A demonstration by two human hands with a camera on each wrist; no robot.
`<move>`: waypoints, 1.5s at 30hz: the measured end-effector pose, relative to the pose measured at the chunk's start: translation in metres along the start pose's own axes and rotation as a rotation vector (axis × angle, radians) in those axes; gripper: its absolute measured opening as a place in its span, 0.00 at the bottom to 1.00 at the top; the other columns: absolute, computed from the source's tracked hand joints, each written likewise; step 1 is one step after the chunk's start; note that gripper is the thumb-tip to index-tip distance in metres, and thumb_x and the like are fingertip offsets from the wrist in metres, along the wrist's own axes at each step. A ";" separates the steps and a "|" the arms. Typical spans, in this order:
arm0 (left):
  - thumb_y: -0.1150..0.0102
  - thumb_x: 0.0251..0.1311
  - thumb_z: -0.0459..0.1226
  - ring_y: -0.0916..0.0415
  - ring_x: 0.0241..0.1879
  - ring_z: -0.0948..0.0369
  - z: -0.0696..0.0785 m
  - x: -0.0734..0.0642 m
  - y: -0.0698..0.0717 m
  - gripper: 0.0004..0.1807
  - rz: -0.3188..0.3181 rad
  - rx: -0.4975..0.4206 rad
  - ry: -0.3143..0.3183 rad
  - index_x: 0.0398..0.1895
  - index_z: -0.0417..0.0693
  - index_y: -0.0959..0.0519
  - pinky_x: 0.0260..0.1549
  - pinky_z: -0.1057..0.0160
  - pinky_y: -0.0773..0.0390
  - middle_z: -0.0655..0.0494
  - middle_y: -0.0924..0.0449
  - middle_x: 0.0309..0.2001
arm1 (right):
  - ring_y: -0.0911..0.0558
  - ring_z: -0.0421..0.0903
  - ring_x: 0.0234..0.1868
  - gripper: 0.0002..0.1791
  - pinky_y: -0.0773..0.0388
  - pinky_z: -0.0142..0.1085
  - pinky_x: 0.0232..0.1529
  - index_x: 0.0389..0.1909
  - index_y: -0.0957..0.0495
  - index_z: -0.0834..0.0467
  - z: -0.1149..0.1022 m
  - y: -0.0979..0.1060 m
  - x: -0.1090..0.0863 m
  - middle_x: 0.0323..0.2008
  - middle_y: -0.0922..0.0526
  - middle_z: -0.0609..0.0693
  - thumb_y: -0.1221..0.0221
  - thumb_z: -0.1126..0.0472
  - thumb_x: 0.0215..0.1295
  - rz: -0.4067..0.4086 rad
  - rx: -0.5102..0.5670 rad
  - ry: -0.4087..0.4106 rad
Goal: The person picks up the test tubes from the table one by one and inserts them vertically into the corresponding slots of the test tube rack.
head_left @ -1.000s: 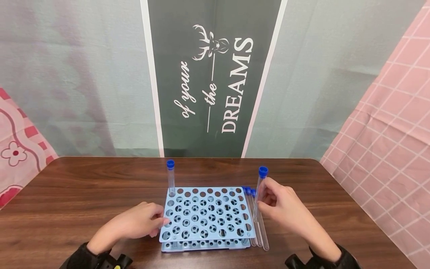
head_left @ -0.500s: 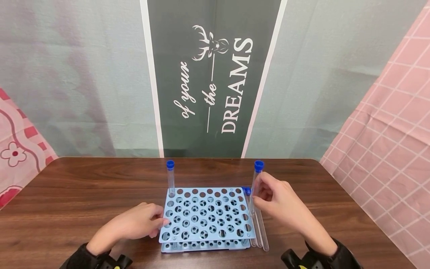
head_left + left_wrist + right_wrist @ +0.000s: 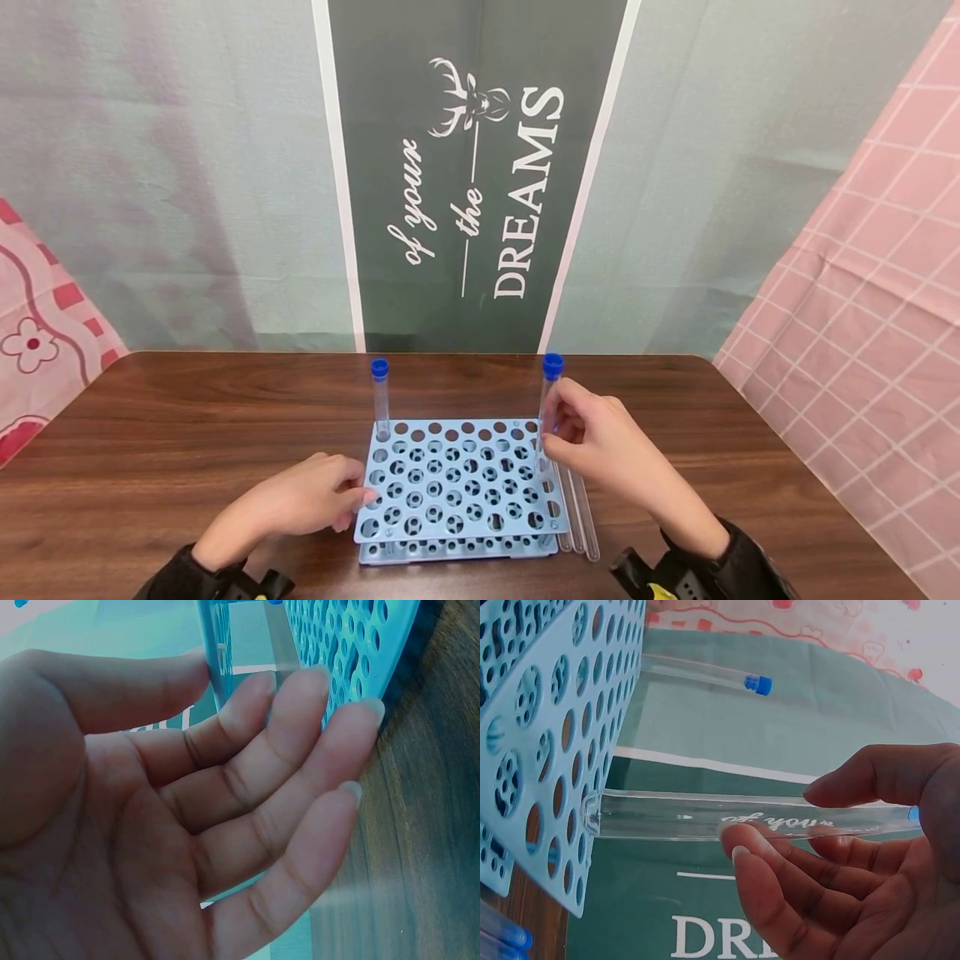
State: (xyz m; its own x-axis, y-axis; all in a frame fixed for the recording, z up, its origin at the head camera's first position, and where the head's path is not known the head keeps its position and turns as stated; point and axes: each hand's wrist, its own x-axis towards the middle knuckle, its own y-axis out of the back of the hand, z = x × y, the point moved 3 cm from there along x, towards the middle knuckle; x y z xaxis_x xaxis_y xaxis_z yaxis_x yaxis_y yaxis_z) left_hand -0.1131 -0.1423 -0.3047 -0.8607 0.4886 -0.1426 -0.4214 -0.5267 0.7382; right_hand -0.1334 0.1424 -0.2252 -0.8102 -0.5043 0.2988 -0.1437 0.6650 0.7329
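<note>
A light blue test tube rack (image 3: 457,537) with a top plate full of round holes stands on the table. My left hand (image 3: 311,493) pinches the left edge of its top plate, thumb on one side and index finger on the other. In my right hand (image 3: 600,433) is a clear test tube (image 3: 660,815) with a blue cap, upright over the rack's back right corner. The right wrist view has its rounded bottom at the top plate, by a hole; I cannot tell whether it has entered. Another blue-capped test tube (image 3: 381,404) stands in the back left hole.
Several capped tubes (image 3: 584,517) lie on the brown wooden table (image 3: 225,408), along the right side of the rack. Their caps are hidden behind my right hand in the head view. A printed cloth (image 3: 480,325) hangs behind the table.
My right hand has carried the test tube leftward, from above the lying tubes to the rack's back right corner, and the tube is now more upright. My left hand stays put.
</note>
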 end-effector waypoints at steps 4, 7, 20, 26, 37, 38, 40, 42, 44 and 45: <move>0.46 0.62 0.41 0.38 0.13 0.68 0.000 0.000 0.000 0.15 0.001 0.001 0.001 0.17 0.49 0.30 0.15 0.69 0.39 0.64 0.32 0.12 | 0.26 0.35 0.19 0.10 0.27 0.31 0.22 0.27 0.31 0.56 -0.004 -0.004 0.004 0.20 0.26 0.41 0.44 0.73 0.49 -0.014 0.003 0.016; 0.46 0.61 0.41 0.38 0.13 0.68 0.000 -0.001 -0.001 0.15 0.004 0.002 0.003 0.17 0.49 0.30 0.15 0.69 0.39 0.64 0.32 0.12 | 0.27 0.35 0.19 0.09 0.28 0.31 0.21 0.27 0.31 0.56 -0.007 -0.008 0.007 0.20 0.26 0.41 0.45 0.73 0.49 -0.028 0.000 0.020; 0.46 0.62 0.41 0.38 0.13 0.68 0.000 -0.001 -0.001 0.15 0.000 -0.002 -0.007 0.17 0.49 0.30 0.15 0.69 0.38 0.64 0.32 0.12 | 0.27 0.34 0.20 0.09 0.28 0.30 0.21 0.28 0.31 0.57 -0.020 -0.016 0.018 0.21 0.26 0.42 0.45 0.73 0.49 -0.053 0.017 0.053; 0.47 0.62 0.41 0.39 0.13 0.69 0.000 -0.001 -0.001 0.15 0.007 0.006 -0.009 0.17 0.49 0.30 0.15 0.69 0.38 0.64 0.33 0.12 | 0.27 0.34 0.20 0.08 0.28 0.30 0.21 0.27 0.31 0.57 -0.023 -0.020 0.025 0.21 0.26 0.41 0.45 0.72 0.49 -0.057 0.008 0.078; 0.47 0.62 0.41 0.38 0.13 0.69 0.001 -0.001 -0.001 0.16 0.005 0.011 -0.028 0.17 0.50 0.31 0.16 0.69 0.37 0.65 0.33 0.12 | 0.27 0.34 0.21 0.08 0.27 0.30 0.24 0.27 0.32 0.57 -0.031 -0.026 0.034 0.21 0.26 0.41 0.45 0.72 0.49 -0.092 0.016 0.095; 0.47 0.62 0.41 0.38 0.13 0.69 0.002 -0.001 0.000 0.16 0.005 0.012 -0.029 0.17 0.50 0.31 0.16 0.69 0.37 0.65 0.33 0.12 | 0.26 0.34 0.21 0.08 0.27 0.30 0.24 0.27 0.32 0.57 -0.031 -0.026 0.035 0.21 0.26 0.42 0.45 0.72 0.50 -0.092 0.017 0.096; 0.47 0.62 0.41 0.38 0.13 0.69 0.002 -0.001 0.000 0.16 0.005 0.012 -0.031 0.17 0.49 0.31 0.17 0.69 0.37 0.65 0.33 0.12 | 0.26 0.34 0.21 0.08 0.27 0.30 0.25 0.27 0.32 0.57 -0.032 -0.027 0.036 0.21 0.26 0.41 0.44 0.71 0.50 -0.094 0.023 0.096; 0.47 0.62 0.41 0.38 0.13 0.69 0.002 -0.002 0.000 0.16 0.005 0.014 -0.033 0.17 0.49 0.31 0.17 0.69 0.37 0.65 0.33 0.12 | 0.27 0.34 0.21 0.08 0.27 0.30 0.24 0.27 0.31 0.57 -0.033 -0.028 0.037 0.21 0.26 0.41 0.44 0.71 0.49 -0.096 0.027 0.099; 0.47 0.62 0.41 0.38 0.13 0.69 0.002 -0.001 0.000 0.16 0.004 0.018 -0.026 0.17 0.50 0.31 0.17 0.69 0.37 0.65 0.33 0.12 | 0.27 0.34 0.21 0.08 0.27 0.30 0.24 0.27 0.31 0.57 -0.033 -0.028 0.038 0.20 0.26 0.41 0.44 0.71 0.50 -0.103 0.031 0.098; 0.47 0.62 0.41 0.38 0.13 0.69 0.002 -0.001 0.000 0.16 0.004 0.019 -0.023 0.17 0.50 0.31 0.17 0.69 0.37 0.65 0.33 0.12 | 0.27 0.34 0.21 0.08 0.27 0.30 0.24 0.27 0.31 0.57 -0.034 -0.029 0.038 0.20 0.26 0.41 0.44 0.71 0.50 -0.108 0.032 0.097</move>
State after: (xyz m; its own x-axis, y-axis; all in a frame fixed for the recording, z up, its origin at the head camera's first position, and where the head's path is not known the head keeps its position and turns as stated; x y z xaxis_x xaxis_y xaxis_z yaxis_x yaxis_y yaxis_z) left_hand -0.1116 -0.1413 -0.3034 -0.8555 0.5026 -0.1247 -0.4125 -0.5158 0.7509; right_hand -0.1413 0.0852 -0.2144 -0.7304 -0.6236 0.2787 -0.2463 0.6210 0.7442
